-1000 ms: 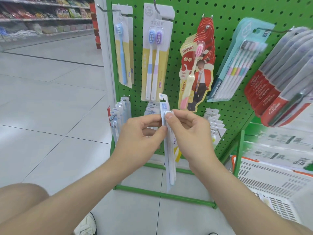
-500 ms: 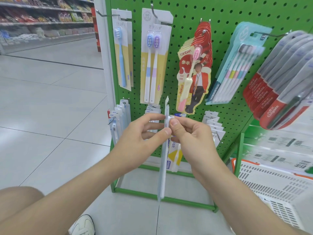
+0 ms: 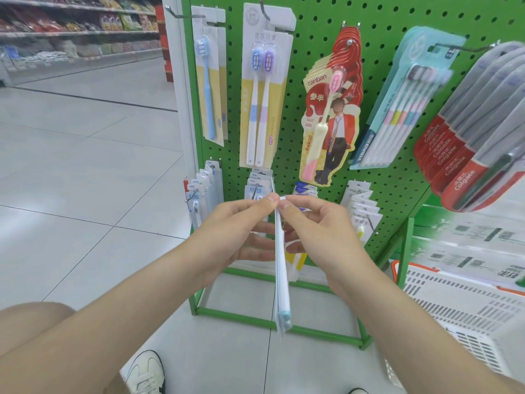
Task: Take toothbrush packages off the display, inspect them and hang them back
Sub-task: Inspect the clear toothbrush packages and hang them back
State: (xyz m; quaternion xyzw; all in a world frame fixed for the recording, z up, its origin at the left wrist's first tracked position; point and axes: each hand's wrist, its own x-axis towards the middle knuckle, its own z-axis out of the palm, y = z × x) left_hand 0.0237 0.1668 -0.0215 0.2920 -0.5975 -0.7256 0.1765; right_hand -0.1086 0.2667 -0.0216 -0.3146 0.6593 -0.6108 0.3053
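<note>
I hold a thin white toothbrush package (image 3: 281, 268) edge-on in front of the green pegboard display (image 3: 318, 29). It hangs down from my fingertips, with a light blue handle end at the bottom. My left hand (image 3: 241, 234) pinches its top from the left, and my right hand (image 3: 315, 231) pinches the same top from the right. Behind my hands hang a stack of white packages on the lower middle hook (image 3: 257, 184) and a yellow and blue package (image 3: 305, 191), partly hidden.
Upper hooks carry a blue toothbrush pack (image 3: 208, 81), a twin pack (image 3: 262, 89), red canban packs (image 3: 332, 109), a multi-brush pack (image 3: 403, 109) and Colgate packs (image 3: 468, 149). Lower hooks hold white packs left (image 3: 203, 191) and right (image 3: 360, 206). A white basket (image 3: 454, 308) sits at right.
The package has dropped lower in my fingers: both hands now pinch its very top, and it hangs longer toward the floor. It stays edge-on to me.
</note>
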